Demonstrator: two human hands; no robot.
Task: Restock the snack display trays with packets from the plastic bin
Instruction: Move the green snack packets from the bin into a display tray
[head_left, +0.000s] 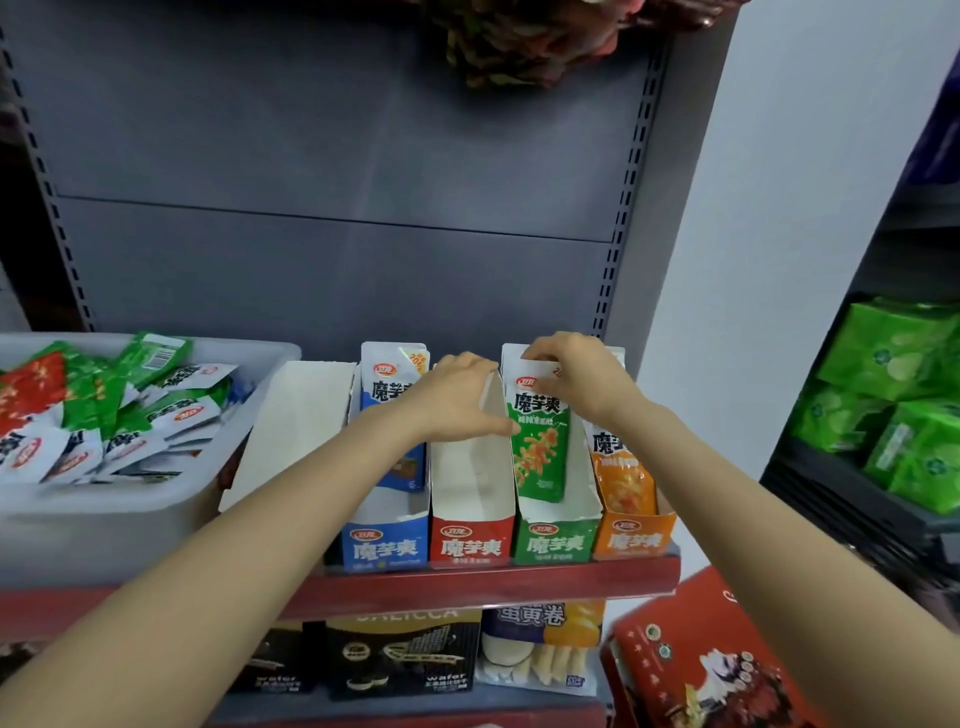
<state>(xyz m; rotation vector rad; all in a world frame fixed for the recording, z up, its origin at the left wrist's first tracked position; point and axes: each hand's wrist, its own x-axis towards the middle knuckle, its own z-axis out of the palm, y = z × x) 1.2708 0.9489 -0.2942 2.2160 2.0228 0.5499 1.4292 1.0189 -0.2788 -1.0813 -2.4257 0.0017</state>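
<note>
Four cardboard display trays stand in a row on the shelf: blue, red, green and orange. My right hand pinches the top of a green packet that stands upright in the green tray. My left hand grips the white side wall between the red and green trays, thumb against the wall. The red tray holds no packet that I can see. A blue packet stands in the blue tray, an orange packet in the orange one. The plastic bin at left holds several loose packets.
A white cardboard tray stands between the bin and the blue tray. The shelf's red front lip runs below the trays, with boxed snacks underneath. A red box sits at lower right. Green packs fill a rack at right.
</note>
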